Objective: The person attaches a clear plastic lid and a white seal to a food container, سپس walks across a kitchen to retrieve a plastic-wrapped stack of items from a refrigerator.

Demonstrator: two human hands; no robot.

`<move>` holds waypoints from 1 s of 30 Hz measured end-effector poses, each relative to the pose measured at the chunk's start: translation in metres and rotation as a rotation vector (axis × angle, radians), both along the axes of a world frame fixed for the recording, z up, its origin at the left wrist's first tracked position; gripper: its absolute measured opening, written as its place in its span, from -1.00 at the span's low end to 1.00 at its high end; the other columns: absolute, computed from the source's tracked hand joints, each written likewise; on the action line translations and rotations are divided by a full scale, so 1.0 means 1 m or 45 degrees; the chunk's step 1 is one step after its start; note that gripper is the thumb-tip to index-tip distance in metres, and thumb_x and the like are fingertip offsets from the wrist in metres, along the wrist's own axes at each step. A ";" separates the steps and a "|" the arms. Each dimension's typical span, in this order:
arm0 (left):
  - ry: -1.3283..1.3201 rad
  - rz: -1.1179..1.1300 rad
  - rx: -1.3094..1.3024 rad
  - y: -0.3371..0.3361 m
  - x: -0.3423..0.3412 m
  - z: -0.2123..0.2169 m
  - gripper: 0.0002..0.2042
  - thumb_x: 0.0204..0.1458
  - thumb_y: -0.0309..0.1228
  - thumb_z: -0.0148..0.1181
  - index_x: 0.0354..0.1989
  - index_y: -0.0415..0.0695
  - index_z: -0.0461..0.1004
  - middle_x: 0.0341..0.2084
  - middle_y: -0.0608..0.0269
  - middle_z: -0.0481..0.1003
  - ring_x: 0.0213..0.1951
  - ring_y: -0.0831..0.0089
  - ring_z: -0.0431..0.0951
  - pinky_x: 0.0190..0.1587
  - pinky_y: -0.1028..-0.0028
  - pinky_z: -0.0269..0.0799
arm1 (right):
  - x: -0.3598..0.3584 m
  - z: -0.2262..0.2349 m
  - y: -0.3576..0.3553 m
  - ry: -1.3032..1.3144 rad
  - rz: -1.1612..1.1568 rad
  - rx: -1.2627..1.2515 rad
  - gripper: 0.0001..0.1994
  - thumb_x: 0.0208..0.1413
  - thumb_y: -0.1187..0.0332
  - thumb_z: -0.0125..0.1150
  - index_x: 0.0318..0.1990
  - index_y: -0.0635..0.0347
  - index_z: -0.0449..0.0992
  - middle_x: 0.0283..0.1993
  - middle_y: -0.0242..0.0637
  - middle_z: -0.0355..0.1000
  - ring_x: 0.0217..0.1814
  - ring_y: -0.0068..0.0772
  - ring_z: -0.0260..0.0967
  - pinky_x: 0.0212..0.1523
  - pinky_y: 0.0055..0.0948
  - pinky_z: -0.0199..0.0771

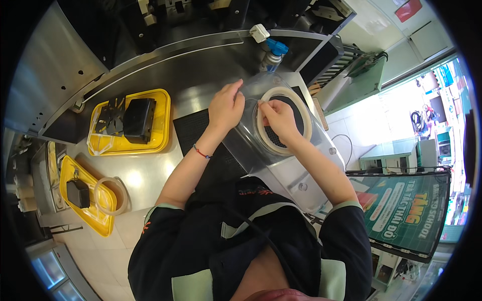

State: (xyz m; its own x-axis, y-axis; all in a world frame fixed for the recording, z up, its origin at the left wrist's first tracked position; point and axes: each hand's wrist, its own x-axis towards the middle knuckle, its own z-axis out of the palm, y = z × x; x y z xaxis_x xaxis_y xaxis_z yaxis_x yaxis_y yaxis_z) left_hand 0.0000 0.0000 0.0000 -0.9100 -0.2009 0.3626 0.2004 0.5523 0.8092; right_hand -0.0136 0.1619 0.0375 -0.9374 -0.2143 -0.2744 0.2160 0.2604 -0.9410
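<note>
A clear plastic cover [246, 145] lies on the counter in front of me, slightly to the right. Around its round opening sits a wide off-white ring [305, 115] that looks like a gasket. The fingertips of my right hand [281, 120] pinch the ring's far left edge, with the palm over the opening. My left hand [227, 106] is beside it at the cover's left side, fingers stretched out and nothing visible in them. Whether its edge presses on the plastic I cannot tell. Under the cover lies a black ribbed mat [198, 133].
A yellow tray [163, 120] with black parts stands at the left. Nearer, a second yellow tray [100, 223] holds a black block and a pale ring [125, 193]. A blue-topped gas torch [273, 52] stands behind the cover. A green printed banner [401, 215] is at the right.
</note>
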 end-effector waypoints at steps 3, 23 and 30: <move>0.004 0.015 0.002 0.000 -0.001 -0.002 -0.67 0.04 -0.39 -0.10 -0.02 -0.14 0.42 -0.13 0.14 0.47 -0.12 0.20 0.47 -0.08 0.38 0.36 | 0.004 -0.002 0.001 0.069 -0.058 -0.047 -0.72 0.06 0.22 0.22 -0.47 0.29 0.41 -0.59 -0.40 0.36 -0.60 -0.66 0.28 -0.52 -0.68 0.29; 0.075 0.075 -0.046 0.004 -0.002 -0.002 -0.67 0.01 -0.41 -0.13 -0.07 -0.17 0.44 -0.19 0.10 0.48 -0.16 0.07 0.46 -0.10 0.26 0.36 | -0.007 -0.024 0.025 -0.397 0.148 -0.587 -0.85 0.10 0.24 0.20 -0.40 0.06 0.43 -0.42 -0.47 0.46 -0.38 -0.66 0.38 -0.32 -0.67 0.27; 0.014 0.019 0.072 -0.001 0.007 -0.002 -0.66 0.02 -0.41 -0.13 -0.05 -0.17 0.43 -0.20 0.09 0.48 -0.14 0.08 0.44 -0.08 0.29 0.34 | -0.002 -0.015 0.029 -0.365 0.206 -0.348 -0.85 0.08 0.18 0.20 -0.36 -0.03 0.42 -0.35 -0.56 0.48 -0.28 -0.72 0.37 -0.32 -0.69 0.09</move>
